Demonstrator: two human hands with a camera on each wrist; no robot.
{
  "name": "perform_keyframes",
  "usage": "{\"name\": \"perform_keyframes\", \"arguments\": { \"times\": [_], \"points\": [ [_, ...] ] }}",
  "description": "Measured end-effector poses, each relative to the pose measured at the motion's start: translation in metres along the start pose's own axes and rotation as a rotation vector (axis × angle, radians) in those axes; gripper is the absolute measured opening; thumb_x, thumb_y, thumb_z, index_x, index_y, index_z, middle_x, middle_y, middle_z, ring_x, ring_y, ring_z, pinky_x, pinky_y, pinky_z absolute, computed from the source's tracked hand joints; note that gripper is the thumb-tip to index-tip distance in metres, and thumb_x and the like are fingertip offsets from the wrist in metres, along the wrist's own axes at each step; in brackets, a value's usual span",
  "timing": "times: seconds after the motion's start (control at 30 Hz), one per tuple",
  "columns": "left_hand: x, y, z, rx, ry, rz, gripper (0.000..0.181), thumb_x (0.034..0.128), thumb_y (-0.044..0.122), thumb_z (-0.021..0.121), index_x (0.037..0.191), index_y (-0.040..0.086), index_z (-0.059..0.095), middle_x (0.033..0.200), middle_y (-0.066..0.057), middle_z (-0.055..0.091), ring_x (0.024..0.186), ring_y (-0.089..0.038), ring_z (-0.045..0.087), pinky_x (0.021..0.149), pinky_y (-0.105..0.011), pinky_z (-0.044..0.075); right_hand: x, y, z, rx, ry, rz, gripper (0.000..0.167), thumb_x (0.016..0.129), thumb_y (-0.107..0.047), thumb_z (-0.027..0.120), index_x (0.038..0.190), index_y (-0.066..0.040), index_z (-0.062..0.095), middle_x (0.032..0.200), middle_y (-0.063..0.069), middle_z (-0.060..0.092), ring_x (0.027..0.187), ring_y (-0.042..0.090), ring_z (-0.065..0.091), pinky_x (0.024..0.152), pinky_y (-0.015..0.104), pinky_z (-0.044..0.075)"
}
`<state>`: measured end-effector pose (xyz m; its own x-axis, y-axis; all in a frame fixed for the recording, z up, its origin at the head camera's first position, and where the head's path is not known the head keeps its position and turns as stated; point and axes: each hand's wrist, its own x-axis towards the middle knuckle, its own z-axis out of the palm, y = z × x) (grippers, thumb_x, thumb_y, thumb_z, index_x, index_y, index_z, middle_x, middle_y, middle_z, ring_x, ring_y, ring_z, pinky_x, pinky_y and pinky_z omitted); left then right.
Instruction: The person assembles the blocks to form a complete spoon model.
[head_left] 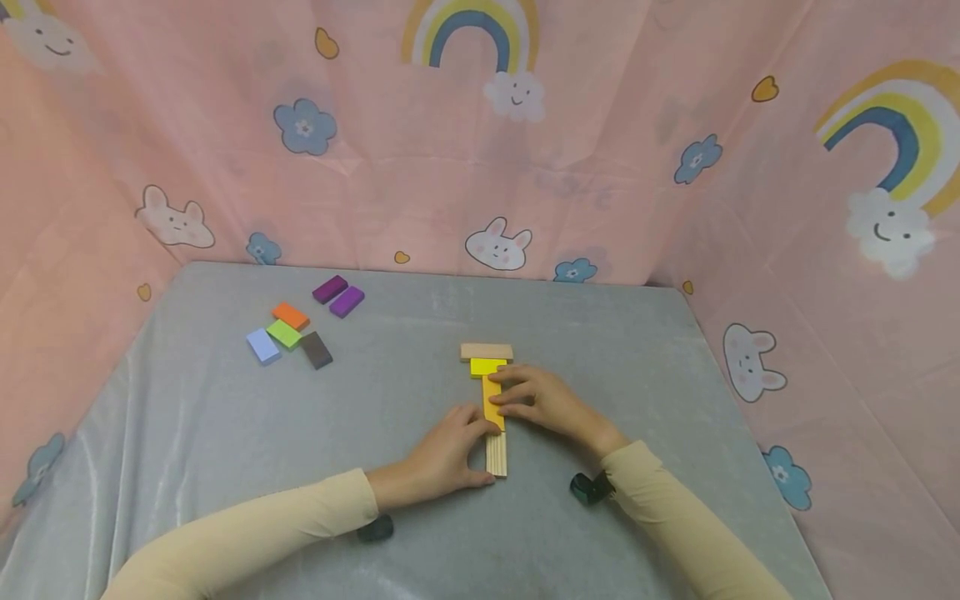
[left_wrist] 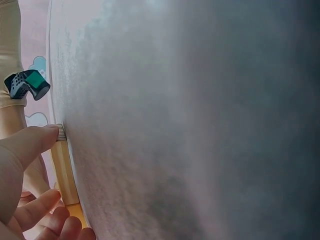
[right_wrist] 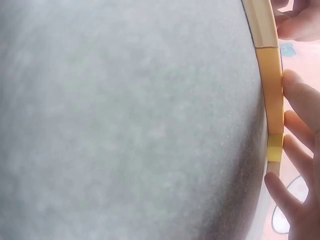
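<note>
A row of blocks runs away from me on the grey table: a plain ridged wooden block, an orange-yellow block, a bright yellow block and a light wooden block laid crosswise at the far end. My left hand pinches the ridged wooden block lengthwise, thumb at its near end and forefinger by the joint with the orange-yellow block. My right hand lies to the right of the row, its fairly straight fingers touching the orange-yellow block and reaching the bright yellow one.
At the far left lie loose blocks: dark purple, violet, orange, green, light blue and dark brown. A pink patterned curtain borders the table at the back and sides.
</note>
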<state>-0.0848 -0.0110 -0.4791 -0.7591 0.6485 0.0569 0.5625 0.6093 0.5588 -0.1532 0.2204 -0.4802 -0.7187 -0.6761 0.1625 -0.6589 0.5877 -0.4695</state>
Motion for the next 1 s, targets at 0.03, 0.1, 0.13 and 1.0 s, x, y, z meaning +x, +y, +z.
{"name": "perform_keyframes", "arguments": {
  "times": [0.03, 0.1, 0.13, 1.0],
  "points": [
    [0.0, 0.0, 0.0, 0.001, 0.002, -0.001, 0.057, 0.075, 0.038, 0.086, 0.124, 0.018, 0.064, 0.112, 0.005, 0.054, 0.092, -0.007, 0.042, 0.077, -0.019, 0.042, 0.0, 0.0, 0.0, -0.001, -0.001, -0.001, 0.026, 0.087, -0.027, 0.075, 0.111, -0.019, 0.077, 0.135, 0.001, 0.065, 0.131, 0.024, 0.057, 0.111, 0.047, 0.044],
    [-0.001, 0.0, 0.0, 0.004, 0.006, -0.002, 0.057, 0.0752, 0.038, 0.086, 0.124, 0.017, 0.064, 0.111, 0.005, 0.054, 0.091, -0.007, 0.042, 0.077, -0.019, 0.042, 0.001, -0.001, -0.001, -0.005, -0.002, -0.006, 0.026, 0.086, -0.027, 0.075, 0.111, -0.019, 0.077, 0.135, 0.001, 0.065, 0.13, 0.025, 0.057, 0.11, 0.047, 0.045],
    [-0.001, 0.001, 0.0, 0.006, 0.007, -0.003, 0.057, 0.0752, 0.038, 0.085, 0.124, 0.017, 0.064, 0.111, 0.005, 0.054, 0.091, -0.007, 0.042, 0.076, -0.019, 0.042, 0.001, -0.001, -0.001, -0.007, -0.003, -0.005, 0.026, 0.086, -0.027, 0.075, 0.111, -0.019, 0.077, 0.135, 0.001, 0.065, 0.13, 0.025, 0.057, 0.11, 0.047, 0.045],
    [0.005, -0.016, -0.037, -0.101, 0.146, -0.072, 0.059, 0.0773, 0.034, 0.084, 0.126, 0.012, 0.06, 0.117, -0.007, 0.057, 0.105, -0.018, 0.053, 0.085, -0.034, 0.052, 0.001, 0.0, 0.0, 0.01, -0.008, 0.006, 0.025, 0.086, -0.028, 0.076, 0.11, -0.019, 0.077, 0.136, 0.002, 0.064, 0.131, 0.026, 0.056, 0.111, 0.049, 0.044]
  ]
}}
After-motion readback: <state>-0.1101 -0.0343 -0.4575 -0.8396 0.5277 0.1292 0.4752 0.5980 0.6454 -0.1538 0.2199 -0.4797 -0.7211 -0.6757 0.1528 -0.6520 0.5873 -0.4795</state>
